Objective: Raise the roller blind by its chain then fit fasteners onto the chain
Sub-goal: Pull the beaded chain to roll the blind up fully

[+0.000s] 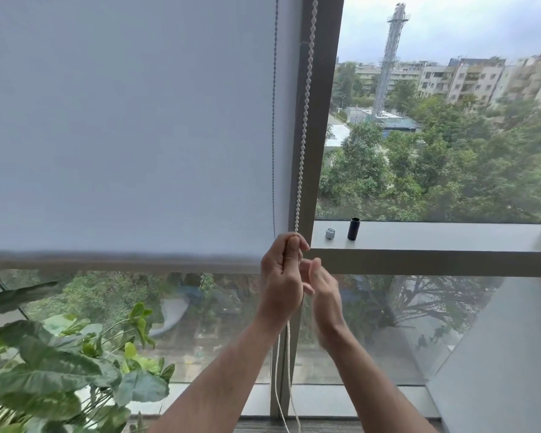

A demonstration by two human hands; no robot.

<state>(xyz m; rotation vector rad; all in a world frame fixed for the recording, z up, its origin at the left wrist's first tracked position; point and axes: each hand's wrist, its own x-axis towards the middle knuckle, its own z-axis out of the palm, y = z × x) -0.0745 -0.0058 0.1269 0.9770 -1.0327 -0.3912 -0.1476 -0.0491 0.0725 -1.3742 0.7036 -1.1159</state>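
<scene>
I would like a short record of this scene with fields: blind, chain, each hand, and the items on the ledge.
blind: roller blind, lowered most of the way over the left pane
chain: white bead chain, taut above the left hand
left hand: left hand, closed on the chain
right hand: right hand, open, blurred
ledge items: silver cap; black cylinder, upright

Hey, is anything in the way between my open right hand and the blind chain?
Nothing visible. The right hand is open just right of the chain, which the left hand grips in a fist. Only open air separates them.
</scene>
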